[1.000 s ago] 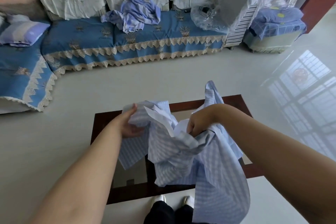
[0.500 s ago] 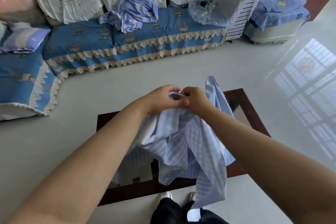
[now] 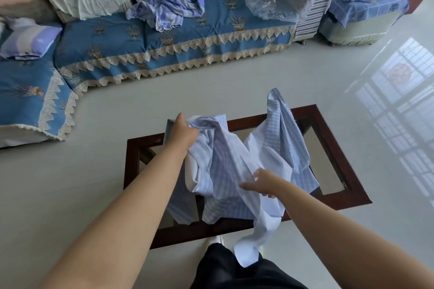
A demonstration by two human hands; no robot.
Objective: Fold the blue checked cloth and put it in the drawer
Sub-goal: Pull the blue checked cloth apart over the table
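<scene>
My left hand [image 3: 184,135] grips the cloth's [image 3: 225,162] far corner; my right hand [image 3: 264,183] pinches its near fold over the table [image 3: 338,148].

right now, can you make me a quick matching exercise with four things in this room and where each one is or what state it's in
Things:
1. blue checked cloth
2. left hand
3. crumpled purple cloth
4. striped pillow

Places or states:
A. lies on the sofa's left section
B. heaped on the sofa seat by the lace backrest covers
C. grips the cloth's upper left part
D. bunched and unfolded above the glass-topped table

Pairs: 1-D, 2-C, 3-B, 4-A
</scene>
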